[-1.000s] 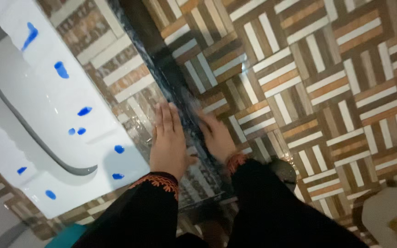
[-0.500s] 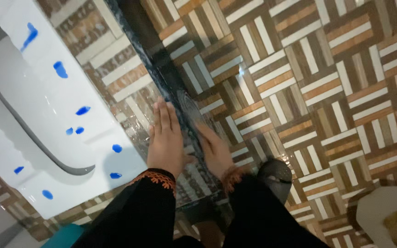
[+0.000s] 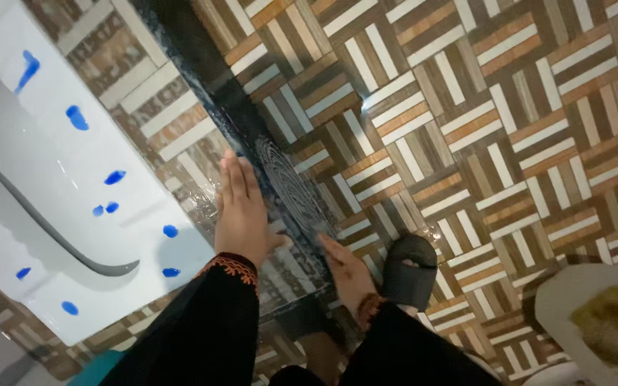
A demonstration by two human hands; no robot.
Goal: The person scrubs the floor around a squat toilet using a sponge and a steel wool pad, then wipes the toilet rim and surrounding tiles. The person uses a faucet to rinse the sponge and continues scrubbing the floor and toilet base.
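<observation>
- Mid-scrub, looks like: left hand [image 3: 239,214] flat, fingers spread open, on wet tiled floor [image 3: 466,143] mid-frame.
- Right hand [image 3: 348,271] open too, gripping nothing, beside round drain grate [image 3: 291,189].
- Probably calls for steady sweeps along dark channel [image 3: 209,78].

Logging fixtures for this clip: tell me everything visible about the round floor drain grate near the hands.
The drain grate is a round, dark cover with fine concentric slots, metal or plastic by its look, lying flat in the dark glossy strip that runs diagonally across the patterned tile floor. It looks wet and shiny. The left hand lies flat beside it on the wet tiles; the right hand sits just below it. Whether either hand touches it is unclear.
</observation>
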